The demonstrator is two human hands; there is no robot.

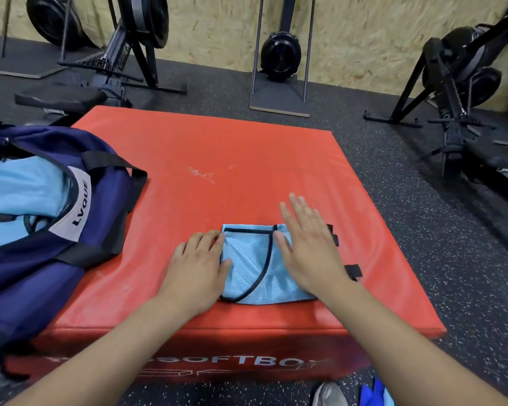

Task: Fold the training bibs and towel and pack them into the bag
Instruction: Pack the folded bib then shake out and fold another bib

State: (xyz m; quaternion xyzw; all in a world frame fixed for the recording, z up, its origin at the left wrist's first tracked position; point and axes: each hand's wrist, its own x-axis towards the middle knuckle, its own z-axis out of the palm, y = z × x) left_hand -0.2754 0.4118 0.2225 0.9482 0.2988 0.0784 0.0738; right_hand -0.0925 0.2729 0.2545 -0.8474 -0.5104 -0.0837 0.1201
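A light blue mesh training bib [252,262] with black trim lies folded into a small rectangle near the front of the red soft box [217,159]. My left hand [198,265] lies flat at the bib's left edge, its thumb on the fabric. My right hand [308,247] is spread with straight fingers over the bib's right side. The navy bag [100,206] stands open at the left of the box, with light blue fabric [15,189] inside it.
Rowing machines [123,54] and a black stand [280,71] line the far wall on the dark rubber floor. More equipment [458,83] stands at the right. A shoe [329,395] and a scrap of blue cloth [376,394] show at the bottom edge.
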